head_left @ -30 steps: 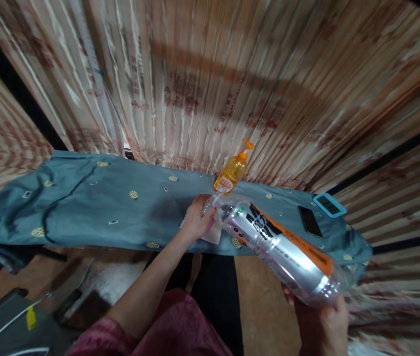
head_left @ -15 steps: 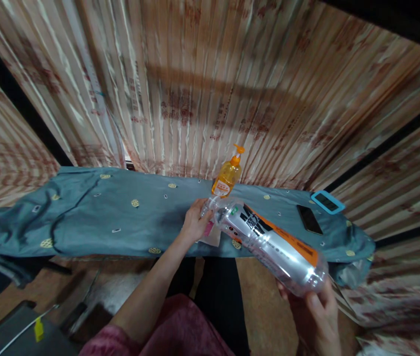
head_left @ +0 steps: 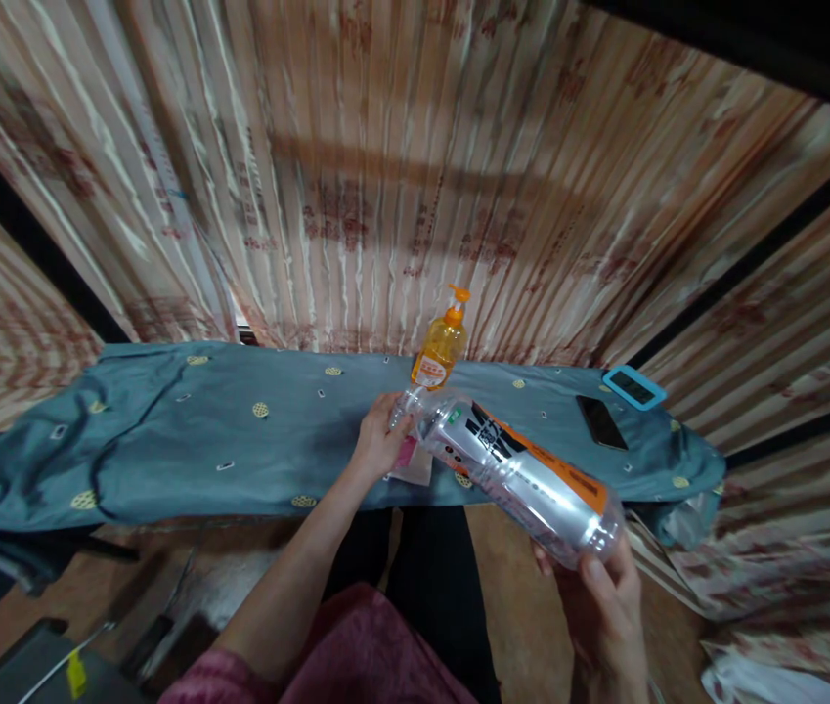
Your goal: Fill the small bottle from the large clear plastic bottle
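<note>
A large clear plastic bottle (head_left: pixel 524 474) with a black, white and orange label lies tilted, its neck pointing left and up over the table. My right hand (head_left: pixel 601 606) grips its base from below. My left hand (head_left: pixel 377 440) is closed around the bottle's neck and cap end, over a small pink and white packet (head_left: pixel 413 462) lying on the blue cloth (head_left: pixel 224 430). An orange pump dispenser bottle (head_left: pixel 440 347) stands upright just behind the neck.
A black phone (head_left: pixel 600 422) and a light-blue-framed device (head_left: pixel 633 387) lie on the cloth at the right. Striped curtains hang behind the table. Dark items and a white cable with a yellow tag (head_left: pixel 75 673) sit on the floor at lower left.
The bottle has drawn a little nearer the table and looks smaller in view. My right hand has come up further around its base. My left hand stays at the neck.
</note>
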`<state>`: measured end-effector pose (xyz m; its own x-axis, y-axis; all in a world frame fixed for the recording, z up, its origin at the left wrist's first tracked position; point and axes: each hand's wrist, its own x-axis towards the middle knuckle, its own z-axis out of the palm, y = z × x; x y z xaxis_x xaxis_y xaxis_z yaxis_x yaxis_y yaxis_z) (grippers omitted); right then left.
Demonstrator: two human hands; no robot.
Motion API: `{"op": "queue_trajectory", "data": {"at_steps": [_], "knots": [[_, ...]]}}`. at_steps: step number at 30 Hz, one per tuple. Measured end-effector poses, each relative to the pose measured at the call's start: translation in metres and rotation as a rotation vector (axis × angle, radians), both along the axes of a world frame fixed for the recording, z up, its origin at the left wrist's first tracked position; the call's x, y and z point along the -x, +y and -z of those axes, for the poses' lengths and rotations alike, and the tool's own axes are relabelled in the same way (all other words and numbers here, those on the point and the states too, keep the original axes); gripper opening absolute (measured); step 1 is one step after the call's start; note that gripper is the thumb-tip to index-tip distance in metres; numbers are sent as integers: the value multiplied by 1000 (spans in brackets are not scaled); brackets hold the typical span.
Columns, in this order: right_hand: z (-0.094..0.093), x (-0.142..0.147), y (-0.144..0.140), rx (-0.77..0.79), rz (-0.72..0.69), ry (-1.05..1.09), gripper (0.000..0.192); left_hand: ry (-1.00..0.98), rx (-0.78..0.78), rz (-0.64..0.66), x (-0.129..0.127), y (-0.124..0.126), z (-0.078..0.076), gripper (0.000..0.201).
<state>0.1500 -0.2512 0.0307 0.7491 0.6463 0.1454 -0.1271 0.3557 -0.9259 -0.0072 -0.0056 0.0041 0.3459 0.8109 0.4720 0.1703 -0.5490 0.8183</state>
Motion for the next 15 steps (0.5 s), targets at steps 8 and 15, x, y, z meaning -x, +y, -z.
{"op": "queue_trajectory", "data": {"at_steps": [8, 15], "knots": [[1, 1, -4, 21, 18, 41, 69, 7, 6, -24, 0, -4, -2, 28], [-5, 7, -2, -16, -29, -22, 67, 8, 13, -18, 1, -3, -4, 28]]}}
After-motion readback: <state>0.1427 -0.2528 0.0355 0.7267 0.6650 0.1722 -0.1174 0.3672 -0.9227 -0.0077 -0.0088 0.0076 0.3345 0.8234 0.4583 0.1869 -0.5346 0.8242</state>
